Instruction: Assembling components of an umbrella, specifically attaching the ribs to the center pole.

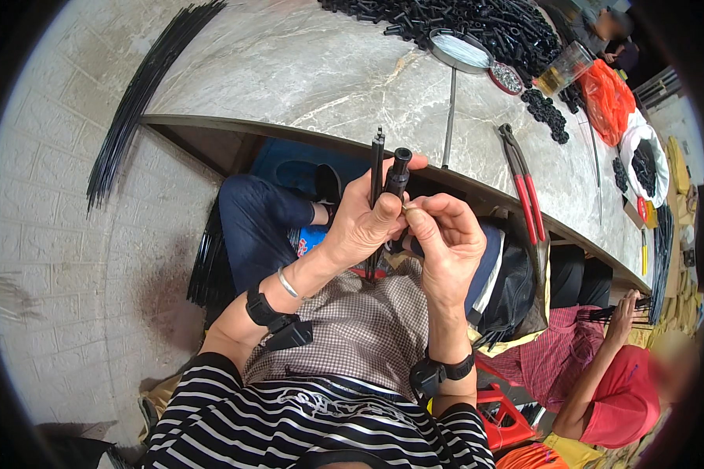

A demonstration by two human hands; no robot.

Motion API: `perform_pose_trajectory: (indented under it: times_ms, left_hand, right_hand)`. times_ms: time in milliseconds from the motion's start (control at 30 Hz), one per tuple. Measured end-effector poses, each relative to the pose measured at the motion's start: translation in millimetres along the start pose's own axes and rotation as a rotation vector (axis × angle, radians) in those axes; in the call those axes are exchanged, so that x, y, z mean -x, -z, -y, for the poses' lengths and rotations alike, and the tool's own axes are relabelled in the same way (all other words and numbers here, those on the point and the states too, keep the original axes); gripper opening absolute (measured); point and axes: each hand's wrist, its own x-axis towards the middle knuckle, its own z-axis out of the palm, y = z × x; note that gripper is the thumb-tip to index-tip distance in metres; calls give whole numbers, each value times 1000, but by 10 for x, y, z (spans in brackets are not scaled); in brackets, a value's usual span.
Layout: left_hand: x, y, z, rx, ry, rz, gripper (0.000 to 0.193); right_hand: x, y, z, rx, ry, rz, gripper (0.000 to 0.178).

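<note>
My left hand (361,223) grips a black plastic tube piece (399,168) together with a bundle of thin black rods (378,160) that stick up above my fingers. My right hand (446,238) pinches a tiny metal part (406,207) against the side of the tube, just below its open top. Both hands are raised over my lap, close to the edge of the marble table (321,78). Both wrists wear black bands.
Red-handled pliers (524,184), a thin metal rod (450,117), a round tin lid (460,51), a heap of black tube pieces (485,23) and an orange bag (608,98) lie on the table. Long black rods (145,86) rest at its left. Another person in red (626,391) sits at right.
</note>
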Motion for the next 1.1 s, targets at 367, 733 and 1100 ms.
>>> perform_pose_trajectory:
  times_ms: [367,733,1100]
  left_hand:
    - [3,-19,29,-17,-1,-13,77]
    - [11,-59,59,-176,-22,-67,91]
    - [21,-65,36,-120,3,3,85]
  right_hand:
    - [7,27,-18,17,10,-17,16]
    - [71,25,-5,400,152,-49,22]
    - [-68,103,34,30,-233,27,25]
